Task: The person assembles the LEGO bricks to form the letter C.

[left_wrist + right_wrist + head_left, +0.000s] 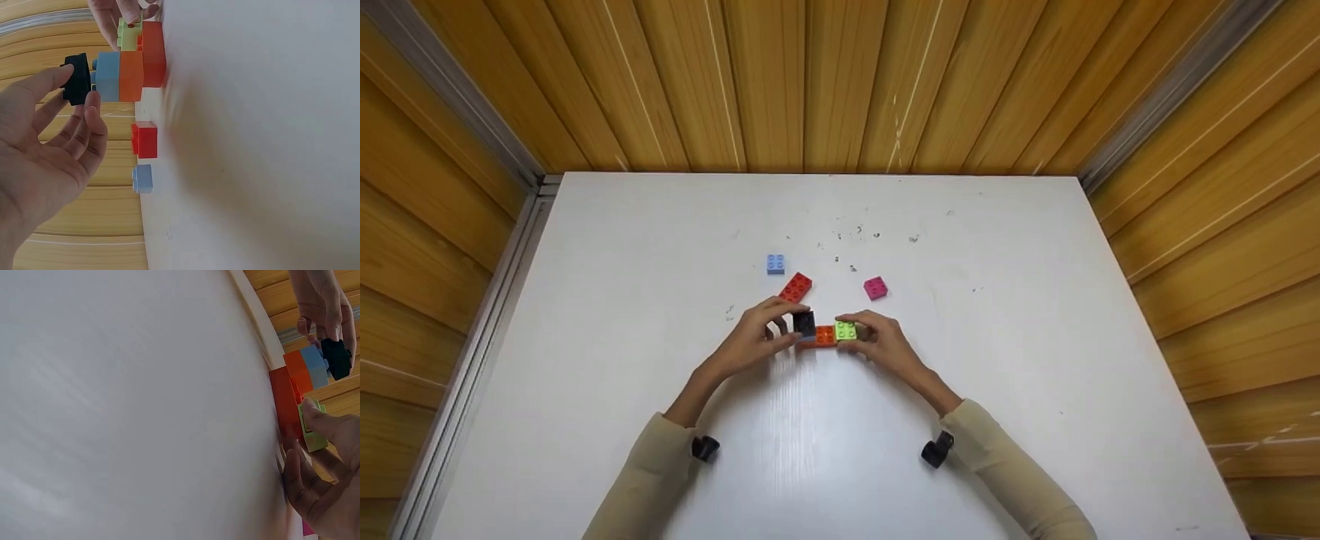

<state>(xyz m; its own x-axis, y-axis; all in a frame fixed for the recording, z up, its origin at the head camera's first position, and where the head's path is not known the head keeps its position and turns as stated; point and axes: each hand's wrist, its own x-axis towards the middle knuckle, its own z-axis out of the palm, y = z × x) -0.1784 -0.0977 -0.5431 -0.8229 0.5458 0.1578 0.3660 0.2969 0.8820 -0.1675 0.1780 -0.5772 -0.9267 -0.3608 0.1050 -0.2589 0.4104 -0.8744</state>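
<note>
My left hand (pixel 754 330) pinches a black brick (pixel 77 80) between thumb and fingers. The black brick is tilted over a light blue brick (pixel 108 77), whose studs still show between the two. Beneath the blue one sits an orange brick (pixel 131 76), on one end of a long red-orange brick (pixel 154 55) lying on the table. At that long brick's other end is a lime green brick (pixel 846 331), pinched from its sides by my right hand (pixel 885 346). Whether the black brick touches the studs is hard to tell.
Beyond the left hand lies a red brick (pixel 796 286), with a small light blue brick (pixel 775 264) farther back. A magenta brick (pixel 875 288) lies beyond the right hand. The white table (pixel 997 315) has wood-patterned walls (pixel 840 82) around it.
</note>
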